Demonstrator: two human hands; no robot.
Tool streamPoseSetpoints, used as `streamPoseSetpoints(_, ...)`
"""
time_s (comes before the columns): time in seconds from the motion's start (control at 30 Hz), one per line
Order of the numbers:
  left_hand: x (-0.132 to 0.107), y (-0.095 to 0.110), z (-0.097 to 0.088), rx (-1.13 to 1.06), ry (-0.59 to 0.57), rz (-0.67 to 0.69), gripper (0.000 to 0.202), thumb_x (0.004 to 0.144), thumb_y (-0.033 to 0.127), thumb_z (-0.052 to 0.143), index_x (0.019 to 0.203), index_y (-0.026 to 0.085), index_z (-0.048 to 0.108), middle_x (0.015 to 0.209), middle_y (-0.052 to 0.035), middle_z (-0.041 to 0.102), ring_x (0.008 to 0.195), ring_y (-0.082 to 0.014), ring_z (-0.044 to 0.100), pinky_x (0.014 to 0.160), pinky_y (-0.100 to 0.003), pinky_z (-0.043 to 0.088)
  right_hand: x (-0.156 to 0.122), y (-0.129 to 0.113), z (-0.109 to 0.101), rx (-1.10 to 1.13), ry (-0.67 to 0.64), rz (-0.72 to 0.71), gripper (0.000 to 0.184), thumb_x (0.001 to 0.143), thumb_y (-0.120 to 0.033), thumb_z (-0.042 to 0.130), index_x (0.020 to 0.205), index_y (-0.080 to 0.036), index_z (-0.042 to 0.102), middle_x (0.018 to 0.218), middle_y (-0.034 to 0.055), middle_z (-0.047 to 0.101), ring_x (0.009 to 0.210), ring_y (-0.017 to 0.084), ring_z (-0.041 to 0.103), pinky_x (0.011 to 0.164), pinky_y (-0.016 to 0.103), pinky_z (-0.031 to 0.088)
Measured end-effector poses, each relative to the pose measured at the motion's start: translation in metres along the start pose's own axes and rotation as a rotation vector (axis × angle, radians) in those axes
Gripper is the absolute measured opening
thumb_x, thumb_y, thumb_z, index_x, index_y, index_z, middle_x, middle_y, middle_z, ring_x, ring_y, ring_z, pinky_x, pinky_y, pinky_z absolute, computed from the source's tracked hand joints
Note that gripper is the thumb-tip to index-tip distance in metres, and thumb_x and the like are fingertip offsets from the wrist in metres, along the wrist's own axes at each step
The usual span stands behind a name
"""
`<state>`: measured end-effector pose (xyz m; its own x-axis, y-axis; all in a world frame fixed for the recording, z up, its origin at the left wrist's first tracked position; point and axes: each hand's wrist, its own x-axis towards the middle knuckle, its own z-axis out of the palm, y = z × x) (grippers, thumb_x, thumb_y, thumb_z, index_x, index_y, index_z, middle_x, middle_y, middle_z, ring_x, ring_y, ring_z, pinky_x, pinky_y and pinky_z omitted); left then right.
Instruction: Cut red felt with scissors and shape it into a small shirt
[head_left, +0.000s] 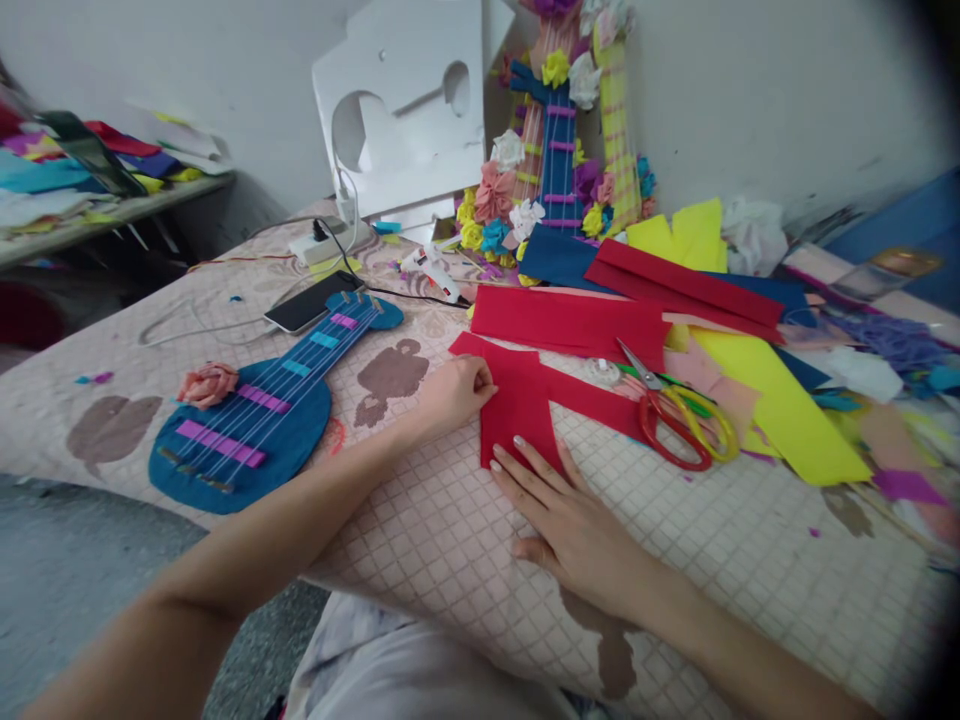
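Observation:
A red felt-like piece [517, 400] lies on the patterned tablecloth in front of me. My left hand [459, 392] has its fingers closed in a pinch at the piece's left edge. With fingers stretched out, my right hand [562, 510] rests flat on the lower end of the same piece. A narrow red strip [592, 400] runs from it toward scissors [675, 415] with red and yellow handles. Behind them is a wider red sheet [555, 318]. To the left lies a blue toy guitar [289, 430] with purple and light-blue bars, pale strings and a pink cloth flower [208, 385].
A phone [311, 302], a power strip [330, 243] with cables and a white glue gun [431, 270] lie toward the back. Decorated toy guitars [559, 150] and white cut-out boards [420, 100] lean on the wall. Yellow sheets [787, 400] and scraps crowd the right.

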<state>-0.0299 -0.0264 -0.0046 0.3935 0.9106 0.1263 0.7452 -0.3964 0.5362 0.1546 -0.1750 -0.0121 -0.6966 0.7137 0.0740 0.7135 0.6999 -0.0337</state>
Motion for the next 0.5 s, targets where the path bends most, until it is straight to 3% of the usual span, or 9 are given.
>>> streamPoseSetpoints(0.17, -0.001, 0.0, 0.001, -0.003, 0.009, -0.006, 0.008, 0.078, 0.025, 0.059, 0.077, 0.017, 0.06, 0.078, -0.0027, 0.063, 0.069, -0.0131, 0.056, 0.057, -0.023, 0.039, 0.0, -0.001, 0.0, 0.065, 0.004, 0.018, 0.069, 0.094, -0.052, 0.036, 0.149, -0.017, 0.015, 0.154, 0.0094, 0.024, 0.143, 0.027, 0.011, 0.112, 0.06, 0.017)
streamPoseSetpoints(0.3, -0.001, -0.004, 0.0, -0.087, 0.079, 0.061, 0.011, 0.079, 0.022, 0.059, 0.088, 0.016, 0.059, 0.087, -0.004, 0.063, 0.07, -0.0121, 0.057, 0.061, -0.024, 0.044, 0.0, 0.001, -0.004, 0.151, 0.081, 0.121, 0.068, 0.095, -0.04, 0.039, 0.151, -0.017, 0.008, 0.156, 0.0125, 0.017, 0.144, 0.026, 0.01, 0.112, 0.056, 0.023)
streamPoseSetpoints(0.4, -0.013, 0.0, -0.008, -0.144, 0.156, 0.242, 0.01, 0.083, 0.016, 0.054, 0.092, 0.015, 0.058, 0.094, -0.0061, 0.061, 0.074, -0.0112, 0.057, 0.069, -0.025, 0.047, -0.001, 0.008, -0.007, 0.164, 0.15, 0.19, 0.064, 0.096, -0.03, 0.038, 0.151, -0.019, 0.006, 0.156, 0.0114, 0.019, 0.144, 0.024, 0.013, 0.112, 0.054, 0.025)
streamPoseSetpoints(0.5, -0.04, 0.011, -0.019, -0.061, 0.094, 0.469, 0.014, 0.091, 0.019, 0.046, 0.091, 0.015, 0.06, 0.093, -0.0064, 0.063, 0.089, -0.0146, 0.058, 0.081, -0.029, 0.047, -0.005, 0.015, -0.009, 0.131, 0.171, 0.186, 0.063, 0.096, -0.028, 0.039, 0.151, -0.019, 0.008, 0.155, 0.0107, 0.023, 0.143, 0.023, 0.017, 0.112, 0.054, 0.026)
